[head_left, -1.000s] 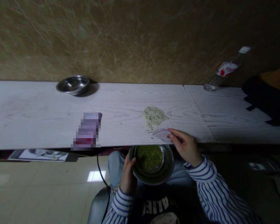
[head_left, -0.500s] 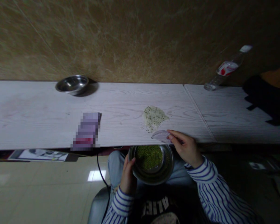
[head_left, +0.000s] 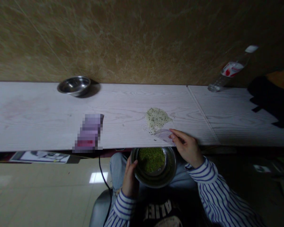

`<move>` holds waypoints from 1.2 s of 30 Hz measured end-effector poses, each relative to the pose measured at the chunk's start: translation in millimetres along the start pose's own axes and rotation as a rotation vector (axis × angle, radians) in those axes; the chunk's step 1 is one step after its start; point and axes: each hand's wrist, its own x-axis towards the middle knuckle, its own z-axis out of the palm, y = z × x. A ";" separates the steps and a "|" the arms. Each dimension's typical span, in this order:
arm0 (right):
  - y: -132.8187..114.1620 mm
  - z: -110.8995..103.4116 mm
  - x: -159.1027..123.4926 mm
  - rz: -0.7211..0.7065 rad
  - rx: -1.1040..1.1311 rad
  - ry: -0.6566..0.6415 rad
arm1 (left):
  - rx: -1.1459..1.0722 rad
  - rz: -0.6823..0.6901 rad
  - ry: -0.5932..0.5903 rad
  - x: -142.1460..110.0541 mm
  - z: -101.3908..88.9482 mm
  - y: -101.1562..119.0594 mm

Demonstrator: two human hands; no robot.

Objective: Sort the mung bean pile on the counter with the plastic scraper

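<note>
My left hand (head_left: 130,176) grips the left rim of a metal bowl (head_left: 171,170), thumb over the edge. Inside the bowl lie many green mung beans (head_left: 151,159); it sits over my lap, just below the table's front edge. Between the thumb and fingers of my right hand (head_left: 186,146) is a clear plastic protractor (head_left: 164,135), held low over the tabletop near that edge. Right behind the protractor spreads a pale patch of white grains mixed with green beans (head_left: 157,118). A few stray beans lie at the patch's near side.
Toward the wall on the left stands another metal bowl (head_left: 74,86). A blurred-out flat object (head_left: 88,130) lies at the front left. On the right are a plastic bottle (head_left: 232,69) and a dark bag (head_left: 269,97). A cable (head_left: 101,171) hangs below the white table (head_left: 123,126).
My right hand has moved the protractor slightly up and away from the table's front edge, closer to the grain patch. The left hand and its bowl stay about where they were.
</note>
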 end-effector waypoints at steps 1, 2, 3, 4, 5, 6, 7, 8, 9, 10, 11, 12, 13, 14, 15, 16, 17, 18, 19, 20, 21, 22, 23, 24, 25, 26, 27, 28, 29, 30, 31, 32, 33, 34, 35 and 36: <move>1.6 -1.0 0.1 0.006 -0.006 0.009 | -0.003 -0.004 -0.001 0.1 0.0 0.0; 3.2 -2.1 0.3 0.012 -0.011 0.019 | -0.009 -0.008 -0.006 0.3 0.2 0.0; 4.7 -3.1 0.6 0.019 -0.015 0.029 | -0.014 -0.009 -0.013 0.4 0.3 0.0; 5.9 -3.8 0.9 0.026 -0.016 0.034 | -0.017 -0.005 -0.018 0.5 0.5 -0.1; 6.5 -4.1 1.5 0.032 -0.015 0.035 | -0.016 -0.001 -0.022 0.6 0.6 -0.2; 6.6 -4.0 2.1 0.036 -0.014 0.033 | -0.013 0.001 -0.024 0.7 0.6 -0.3; 6.2 -3.5 2.7 0.037 -0.015 0.032 | -0.008 0.002 -0.024 0.7 0.4 -0.4; 5.3 -2.7 3.4 0.037 -0.017 0.029 | 0.000 0.006 -0.023 0.7 0.2 -0.5; 4.0 -1.9 3.9 0.034 -0.018 0.024 | 0.010 0.010 -0.022 0.7 -0.1 -0.6; 2.6 -1.2 4.2 0.031 -0.017 0.016 | 0.021 0.013 -0.023 0.7 -0.4 -0.5; 1.2 -0.8 4.3 0.027 -0.012 0.006 | 0.030 0.015 -0.026 0.8 -0.7 -0.5; -0.2 -0.8 4.1 0.024 -0.003 -0.007 | 0.035 0.018 -0.029 1.1 -0.9 -0.5; -1.3 -1.0 3.8 0.020 0.009 -0.016 | 0.036 0.020 -0.031 1.5 -1.1 -0.6; -2.0 -1.6 3.3 0.016 0.020 -0.022 | 0.032 0.017 -0.031 2.1 -1.2 -0.8; -2.4 -2.3 2.7 0.013 0.029 -0.022 | 0.027 0.011 -0.029 2.7 -1.3 -1.3; -2.4 -3.0 2.1 0.011 0.034 -0.019 | 0.023 0.007 -0.025 3.4 -1.4 -1.9; -2.1 -3.6 1.5 0.011 0.037 -0.016 | 0.020 0.002 -0.021 3.9 -1.5 -2.6; -1.5 -4.0 1.0 0.012 0.038 -0.015 | 0.017 -0.003 -0.015 4.3 -1.7 -3.3; -0.9 -4.2 0.5 0.013 0.037 -0.016 | 0.012 -0.009 -0.009 4.5 -1.7 -4.0; -0.1 -4.1 0.1 0.012 0.036 -0.019 | 0.006 -0.014 -0.004 4.4 -1.7 -4.5; 0.6 -3.9 -0.2 0.010 0.036 -0.023 | -0.001 -0.017 -0.001 4.2 -1.6 -4.8; 1.2 -3.4 -0.4 0.008 0.036 -0.026 | -0.008 -0.019 -0.001 3.7 -1.3 -4.8; 1.7 -2.9 -0.5 0.006 0.036 -0.028 | -0.012 -0.021 -0.002 3.2 -0.9 -4.5; 2.2 -2.4 -0.4 0.005 0.037 -0.029 | -0.012 -0.021 -0.003 2.5 -0.4 -4.0; 2.7 -1.9 -0.2 0.006 0.038 -0.028 | -0.009 -0.020 -0.003 1.8 0.0 -3.4; 3.2 -1.6 0.1 0.006 0.038 -0.026 | -0.002 -0.017 -0.001 1.2 0.5 -2.8; 3.7 -1.3 0.4 0.007 0.037 -0.021 | 0.005 -0.015 0.002 0.7 0.8 -2.1; 4.1 -1.2 0.8 0.006 0.036 -0.016 | 0.009 -0.013 0.004 0.3 1.1 -1.5; 4.4 -1.1 1.0 0.006 0.036 -0.011 | 0.008 -0.012 0.005 0.0 1.3 -0.9; 4.3 -1.1 1.2 0.006 0.037 -0.007 | 0.006 -0.012 0.006 -0.1 1.5 -0.5; 4.0 -0.9 1.3 0.006 0.038 -0.007 | 0.004 -0.010 0.009 -0.1 1.6 -0.1; 3.4 -0.7 1.3 0.005 0.039 -0.010 | 0.002 -0.006 0.012 0.1 1.6 0.2; 2.4 -0.2 1.2 0.005 0.042 -0.015 | 0.001 -0.001 0.013 0.4 1.7 0.3; 1.2 0.5 1.1 0.004 0.046 -0.021 | 0.003 0.004 0.014 0.7 1.6 0.3; -0.1 1.3 1.0 0.003 0.049 -0.026 | 0.004 0.007 0.010 1.1 1.5 0.3; -1.3 2.3 0.9 0.002 0.052 -0.031 | 0.004 0.007 0.003 1.4 1.3 0.2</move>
